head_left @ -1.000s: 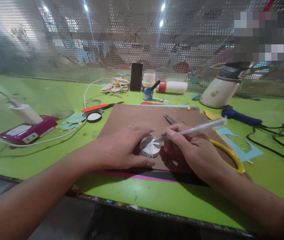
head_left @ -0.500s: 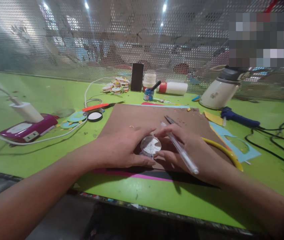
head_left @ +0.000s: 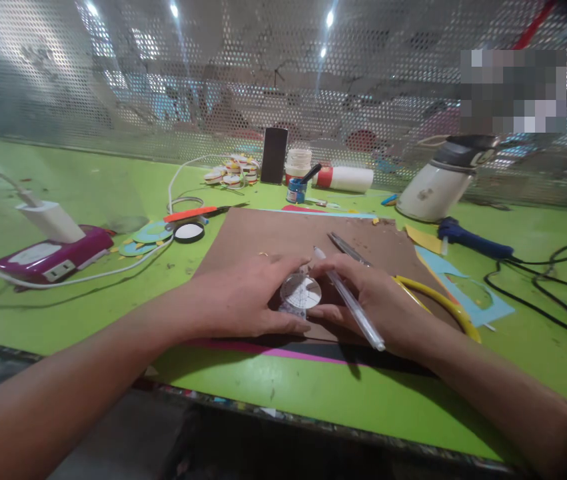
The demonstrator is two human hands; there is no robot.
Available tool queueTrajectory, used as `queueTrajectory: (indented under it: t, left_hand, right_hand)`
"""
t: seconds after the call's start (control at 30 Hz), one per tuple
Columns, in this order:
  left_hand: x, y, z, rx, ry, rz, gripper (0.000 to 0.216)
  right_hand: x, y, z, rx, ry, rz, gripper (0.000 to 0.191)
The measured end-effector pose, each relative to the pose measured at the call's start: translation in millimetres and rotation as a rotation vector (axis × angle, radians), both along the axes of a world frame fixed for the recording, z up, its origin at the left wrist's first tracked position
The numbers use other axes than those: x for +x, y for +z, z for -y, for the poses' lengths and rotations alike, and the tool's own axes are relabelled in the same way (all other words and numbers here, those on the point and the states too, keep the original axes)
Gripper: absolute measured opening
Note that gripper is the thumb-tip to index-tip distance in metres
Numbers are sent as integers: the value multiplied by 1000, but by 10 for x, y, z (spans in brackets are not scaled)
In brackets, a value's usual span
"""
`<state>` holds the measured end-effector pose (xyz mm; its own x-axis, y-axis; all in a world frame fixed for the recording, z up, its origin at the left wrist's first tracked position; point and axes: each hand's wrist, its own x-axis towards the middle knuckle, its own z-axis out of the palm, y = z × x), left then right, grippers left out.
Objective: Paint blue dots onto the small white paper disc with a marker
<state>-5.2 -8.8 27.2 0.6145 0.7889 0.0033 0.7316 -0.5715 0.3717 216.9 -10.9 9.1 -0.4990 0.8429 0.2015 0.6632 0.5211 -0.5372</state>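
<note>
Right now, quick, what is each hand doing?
Left hand: fingers pressing the small round disc.
Right hand: holding a clear pen, fingers touching the disc.

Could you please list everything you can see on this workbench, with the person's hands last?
clear round disc: one, transparent, on the brown sheet between both hands
pen: one, clear, across the right hand
brown sheet: one, brown, bench centre
scissors: one, yellow handles, right of the hands
glue gun: one, blue, far right
kettle: one, white, back right
power strip: one, magenta, left
paint pot: one, blue, back centre
bench: one, green
left hand: holds the disc
right hand: holds the pen, fingertips on the disc
</note>
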Motion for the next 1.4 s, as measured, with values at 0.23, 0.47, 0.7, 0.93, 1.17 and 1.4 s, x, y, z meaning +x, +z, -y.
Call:
queueTrajectory:
  t: [0.23, 0.47, 0.7, 0.93, 1.17, 1.4]
  left_hand:
    - [-2, -3, 8, 7, 16, -2, 76]
    - [-6, -19, 0, 13, 24, -8, 75]
    - [-14, -29, 3, 13, 27, -16, 76]
    - [18, -13, 5, 5, 38, -35, 73]
    - [18, -32, 1, 10, 38, -32, 70]
    - [22, -24, 16, -7, 32, 3, 73]
  right_hand:
    - [-6, 2, -10, -7, 10, -21, 26]
    - [-3, -6, -13, -5, -9, -11, 30]
    - [-19, 15, -1, -43, -28, -31, 31]
    - [-8, -6, -21, -85, -25, -40, 26]
    - [-8, -41, -40, -69, -1, -56, 31]
    - [47, 74, -10, -31, 2, -199, 29]
